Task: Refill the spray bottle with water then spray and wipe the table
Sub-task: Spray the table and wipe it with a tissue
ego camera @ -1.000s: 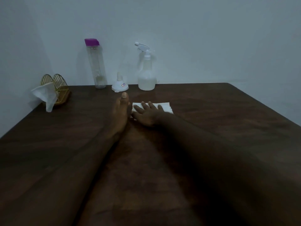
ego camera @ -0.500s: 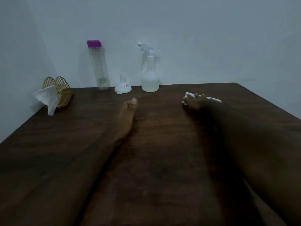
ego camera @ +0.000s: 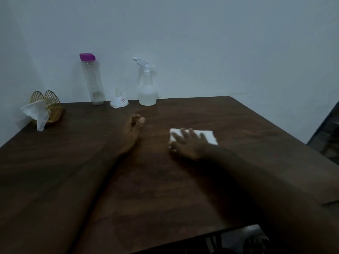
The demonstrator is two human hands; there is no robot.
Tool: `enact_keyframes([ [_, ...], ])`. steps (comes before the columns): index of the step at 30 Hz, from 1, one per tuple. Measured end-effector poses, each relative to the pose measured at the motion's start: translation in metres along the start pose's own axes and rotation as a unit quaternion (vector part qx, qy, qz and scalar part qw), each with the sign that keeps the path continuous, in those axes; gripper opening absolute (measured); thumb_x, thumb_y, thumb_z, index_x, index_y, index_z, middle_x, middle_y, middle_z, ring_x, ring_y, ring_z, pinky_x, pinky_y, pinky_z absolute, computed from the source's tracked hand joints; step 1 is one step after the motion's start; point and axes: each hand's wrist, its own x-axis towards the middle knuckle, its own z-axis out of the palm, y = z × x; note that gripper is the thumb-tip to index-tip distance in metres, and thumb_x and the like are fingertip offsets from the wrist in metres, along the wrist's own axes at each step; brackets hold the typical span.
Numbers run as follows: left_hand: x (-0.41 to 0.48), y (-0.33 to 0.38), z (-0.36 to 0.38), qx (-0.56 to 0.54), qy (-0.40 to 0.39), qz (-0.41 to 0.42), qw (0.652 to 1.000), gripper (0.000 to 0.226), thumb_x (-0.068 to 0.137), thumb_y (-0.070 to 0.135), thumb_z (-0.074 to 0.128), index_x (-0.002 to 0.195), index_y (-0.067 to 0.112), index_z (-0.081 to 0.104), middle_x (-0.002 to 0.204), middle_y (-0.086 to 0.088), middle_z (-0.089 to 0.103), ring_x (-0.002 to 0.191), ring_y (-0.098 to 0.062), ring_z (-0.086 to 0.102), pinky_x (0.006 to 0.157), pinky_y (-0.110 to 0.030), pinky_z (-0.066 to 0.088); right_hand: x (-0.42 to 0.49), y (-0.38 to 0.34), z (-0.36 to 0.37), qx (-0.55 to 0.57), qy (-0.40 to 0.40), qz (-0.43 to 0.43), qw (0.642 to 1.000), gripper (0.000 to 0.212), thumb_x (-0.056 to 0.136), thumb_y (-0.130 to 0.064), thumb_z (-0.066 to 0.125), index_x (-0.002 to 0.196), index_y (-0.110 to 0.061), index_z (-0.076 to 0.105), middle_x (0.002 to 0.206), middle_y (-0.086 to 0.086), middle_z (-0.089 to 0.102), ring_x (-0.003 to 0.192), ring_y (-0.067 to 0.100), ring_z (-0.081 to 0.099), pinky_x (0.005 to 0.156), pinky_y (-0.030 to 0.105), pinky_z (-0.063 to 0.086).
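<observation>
Now my right hand (ego camera: 187, 143) presses flat, fingers spread, on the white tissue (ego camera: 207, 136) under it on the table (ego camera: 146, 189). The tissue seems thin and soft, so I think the whole palm should hold it. My left hand (ego camera: 133, 127) rests loosely curled, empty; the spray bottle (ego camera: 147, 90) stands beyond it.

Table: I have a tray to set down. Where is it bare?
Bare: the table's far right corner, right of the spray bottle and beyond the tissue; also near left, outside the left forearm. Crowded: the back edge with napkin holder, water bottle and funnel, and the middle under left hand and right hand.
</observation>
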Motion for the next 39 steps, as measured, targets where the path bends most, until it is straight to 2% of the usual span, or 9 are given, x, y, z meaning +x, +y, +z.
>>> enact_keyframes([
  [4, -0.005, -0.005, -0.004, -0.051, 0.003, -0.044, 0.998, 0.041, 0.085, 0.071, 0.037, 0.105, 0.039, 0.053, 0.108, 0.009, 0.059, 0.106, -0.012, 0.055, 0.104, -0.042, 0.041, -0.055, -0.015, 0.015, -0.021, -0.009, -0.080, 0.997, 0.061, 0.101, -0.058, 0.014, 0.156, -0.038, -0.005, 0.165, 0.000, -0.013, 0.152, 0.025, -0.014, 0.121, 0.054, -0.006],
  [7, -0.008, -0.012, -0.006, -0.090, -0.002, -0.068, 0.994, 0.038, 0.086, 0.066, 0.035, 0.103, 0.037, 0.052, 0.105, 0.007, 0.060, 0.107, -0.019, 0.057, 0.106, -0.051, 0.039, -0.059, 0.040, 0.005, -0.022, -0.012, -0.012, 1.000, 0.060, 0.104, -0.051, 0.016, 0.156, -0.033, -0.007, 0.165, 0.004, -0.013, 0.152, 0.030, -0.011, 0.121, 0.056, 0.000],
  [10, -0.013, -0.009, -0.003, -0.125, 0.007, -0.073, 0.989, 0.032, 0.089, 0.060, 0.037, 0.101, 0.035, 0.053, 0.102, 0.005, 0.062, 0.103, -0.017, 0.058, 0.106, -0.052, 0.039, -0.055, 0.104, -0.004, 0.003, 0.002, 0.116, 0.993, 0.059, 0.104, -0.052, 0.016, 0.157, -0.033, -0.003, 0.166, 0.006, -0.010, 0.152, 0.031, -0.007, 0.120, 0.058, 0.002],
  [13, -0.022, 0.004, 0.012, -0.128, -0.024, -0.048, 0.990, 0.032, 0.098, 0.050, 0.038, 0.112, 0.025, 0.053, 0.117, -0.008, 0.064, 0.105, -0.017, 0.057, 0.107, -0.050, 0.038, -0.054, 0.106, 0.000, 0.012, 0.002, 0.137, 0.990, 0.061, 0.102, -0.055, 0.015, 0.157, -0.036, -0.004, 0.165, 0.005, -0.013, 0.152, 0.032, -0.011, 0.119, 0.060, -0.001],
  [18, -0.053, 0.042, 0.045, -0.068, -0.172, 0.082, 0.979, 0.049, 0.075, 0.089, 0.030, 0.109, 0.062, 0.052, 0.121, 0.008, 0.062, 0.118, -0.017, 0.057, 0.105, -0.050, 0.041, -0.088, 0.083, 0.021, -0.016, -0.008, 0.038, 0.999, 0.060, 0.104, -0.051, 0.016, 0.155, -0.035, -0.010, 0.164, 0.003, -0.017, 0.151, 0.028, -0.015, 0.121, 0.055, -0.002],
  [21, -0.057, 0.046, 0.049, -0.076, -0.186, 0.129, 0.971, 0.045, 0.071, 0.091, 0.030, 0.106, 0.072, 0.049, 0.116, 0.006, 0.064, 0.116, -0.024, 0.059, 0.101, -0.051, 0.044, -0.075, 0.134, 0.009, -0.020, 0.009, 0.105, 0.994, 0.058, 0.105, -0.049, 0.013, 0.157, -0.033, -0.006, 0.165, 0.006, -0.012, 0.152, 0.031, -0.009, 0.120, 0.056, 0.004],
  [26, -0.022, 0.019, 0.040, -0.098, -0.168, 0.062, 0.979, 0.052, 0.064, 0.096, 0.032, 0.100, 0.067, 0.056, 0.113, 0.011, 0.065, 0.116, -0.021, 0.058, 0.106, -0.055, 0.039, -0.029, 0.163, -0.015, -0.008, 0.013, 0.186, 0.982, 0.061, 0.101, -0.060, 0.018, 0.156, -0.040, 0.002, 0.166, 0.009, -0.008, 0.151, 0.037, -0.005, 0.118, 0.063, 0.006],
  [34, -0.049, 0.037, 0.035, -0.081, -0.130, 0.101, 0.983, 0.056, 0.081, 0.083, 0.029, 0.112, 0.044, 0.056, 0.115, 0.006, 0.065, 0.112, -0.017, 0.060, 0.101, -0.051, 0.043, -0.050, -0.008, 0.016, -0.010, -0.009, -0.059, 0.998, 0.068, 0.095, -0.068, 0.011, 0.156, -0.039, -0.002, 0.165, 0.002, -0.012, 0.151, 0.029, -0.014, 0.117, 0.059, -0.005],
  [39, -0.053, 0.035, 0.024, -0.124, -0.108, 0.076, 0.983, 0.062, 0.075, 0.087, 0.033, 0.108, 0.039, 0.056, 0.111, 0.001, 0.065, 0.110, -0.021, 0.062, 0.103, -0.051, 0.043, -0.133, 0.002, 0.038, 0.003, 0.015, -0.089, 0.996, 0.061, 0.099, -0.061, 0.011, 0.155, -0.041, -0.005, 0.165, -0.003, -0.014, 0.151, 0.021, -0.015, 0.121, 0.050, -0.004],
])
